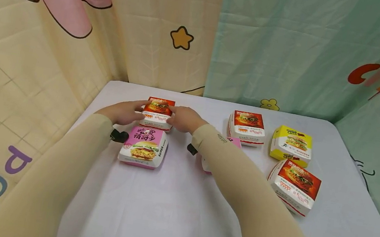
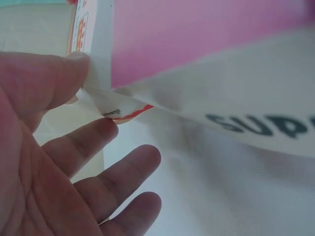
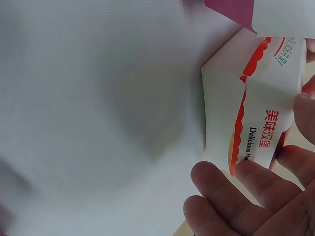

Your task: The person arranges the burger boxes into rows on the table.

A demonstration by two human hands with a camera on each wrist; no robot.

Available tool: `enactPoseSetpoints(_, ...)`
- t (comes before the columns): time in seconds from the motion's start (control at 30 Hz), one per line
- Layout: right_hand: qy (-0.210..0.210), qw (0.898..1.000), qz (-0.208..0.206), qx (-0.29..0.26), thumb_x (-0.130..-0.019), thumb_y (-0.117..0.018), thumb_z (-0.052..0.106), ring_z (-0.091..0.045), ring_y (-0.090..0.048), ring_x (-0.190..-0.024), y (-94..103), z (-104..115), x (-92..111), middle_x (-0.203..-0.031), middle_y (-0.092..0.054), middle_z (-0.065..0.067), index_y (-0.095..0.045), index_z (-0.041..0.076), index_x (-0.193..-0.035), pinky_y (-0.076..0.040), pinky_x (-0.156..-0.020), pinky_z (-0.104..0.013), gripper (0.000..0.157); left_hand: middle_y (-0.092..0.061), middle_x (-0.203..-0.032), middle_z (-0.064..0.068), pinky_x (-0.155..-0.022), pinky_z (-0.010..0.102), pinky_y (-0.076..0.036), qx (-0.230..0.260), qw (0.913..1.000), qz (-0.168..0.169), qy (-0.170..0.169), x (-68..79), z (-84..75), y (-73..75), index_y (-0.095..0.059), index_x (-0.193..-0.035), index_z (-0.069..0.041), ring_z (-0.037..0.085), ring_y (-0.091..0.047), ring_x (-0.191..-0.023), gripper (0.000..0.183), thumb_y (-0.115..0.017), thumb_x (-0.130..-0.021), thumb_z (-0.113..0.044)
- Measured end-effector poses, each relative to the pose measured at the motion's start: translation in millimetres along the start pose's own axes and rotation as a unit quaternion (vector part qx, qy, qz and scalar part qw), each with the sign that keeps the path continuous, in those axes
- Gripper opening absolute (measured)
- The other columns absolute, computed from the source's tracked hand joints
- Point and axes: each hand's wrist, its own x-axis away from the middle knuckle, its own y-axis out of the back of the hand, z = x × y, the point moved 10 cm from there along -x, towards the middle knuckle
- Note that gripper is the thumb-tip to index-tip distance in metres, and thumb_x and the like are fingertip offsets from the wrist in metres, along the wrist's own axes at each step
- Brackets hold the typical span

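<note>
Head view: two beige sleeves (image 1: 53, 167) reach in from the near side over a white-covered desk (image 1: 153, 215).

Nearest box: a red-topped burger box (image 1: 294, 186), turned at a slant, right of the desk's middle, toward its right edge. A little farther, on the left half of the desk: a pink-topped burger box (image 1: 144, 147), upright, burger print on top. To its right, a second pink box (image 1: 234, 141), mostly hidden by the right forearm. Just beyond the slanted red box, a yellow-and-white box (image 1: 291, 146); contact between the two cannot be told. Beyond and left of the yellow one, near the far edge, another red-and-white box (image 1: 247, 128).

Hands: both at a third red-topped box (image 1: 157, 113), which sits upright near the far edge, toward the far left corner, directly behind the left pink box. Left hand (image 1: 124, 111) at its left side, half open: thumb against the corner, forefinger tip at the scalloped lower edge, remaining visible fingers spread off the box. Right hand (image 1: 186, 118) at its right side, likewise half open: thumb and first two fingers on the carton, last two fingers spread clear. The box is gripped between the two hands.

Behind the far edge: a beige curtain (image 1: 161, 61) and a green curtain (image 1: 278, 45).
</note>
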Motion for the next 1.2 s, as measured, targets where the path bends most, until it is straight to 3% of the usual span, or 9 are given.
enactPoseSetpoints(0.43, -0.021, 0.999, -0.004, -0.026, -0.107, -0.060, 0.043, -0.025, -0.050, -0.143, -1.7, -2.1, 1.6, -0.167, -0.044, -0.005, -0.031, 0.026, -0.167, -0.036, -0.127, -0.046, 0.069, -0.037, -0.168, 0.020, -0.118, 0.073, -0.033, -0.002, 1.0000, -0.007, 0.004, 0.2, 2.0, 3.7, -0.015, -0.171, -0.032, 0.048, -0.033, -0.154, 0.072, -0.053, -0.109, -0.037)
enactPoseSetpoints(0.8, -0.008, 0.998, -0.010, -0.053, -0.107, -0.060, 0.039, -0.025, -0.050, -0.137, -2.6, -0.9, -0.5, -0.168, -0.042, -0.007, -0.030, 0.023, -0.168, -0.036, -0.127, -0.045, 0.070, -0.037, -0.168, 0.019, -0.116, 0.072, -0.037, 0.000, 0.9999, -0.008, 0.015, 2.3, 5.7, 3.2, -0.014, -0.170, -0.035, 0.048, -0.036, -0.153, 0.072, -0.052, -0.109, -0.039)
enactPoseSetpoints(0.97, -0.011, 0.998, -0.009, -0.069, -0.107, -0.060, 0.039, -0.026, -0.050, -0.130, -3.6, -3.3, -2.3, -0.166, -0.044, -0.007, -0.029, 0.024, -0.168, -0.041, -0.121, -0.043, 0.071, -0.039, -0.168, 0.018, -0.117, 0.072, -0.036, -0.007, 0.9998, -0.009, 0.014, 2.1, 6.9, 3.5, -0.014, -0.170, -0.036, 0.048, -0.035, -0.153, 0.072, -0.052, -0.109, -0.040)
enactPoseSetpoints(1.2, -0.014, 0.996, -0.008, -0.086, -0.107, -0.061, 0.040, -0.025, -0.054, -0.122, -6.1, -5.5, -3.5, -0.149, -0.056, -0.007, -0.029, 0.024, -0.168, -0.047, -0.107, -0.040, 0.071, -0.038, -0.168, 0.018, -0.118, 0.074, -0.032, -0.005, 0.9998, -0.006, 0.017, 2.9, 6.5, 3.0, -0.014, -0.170, -0.036, 0.048, -0.031, -0.155, 0.072, -0.053, -0.109, -0.041)
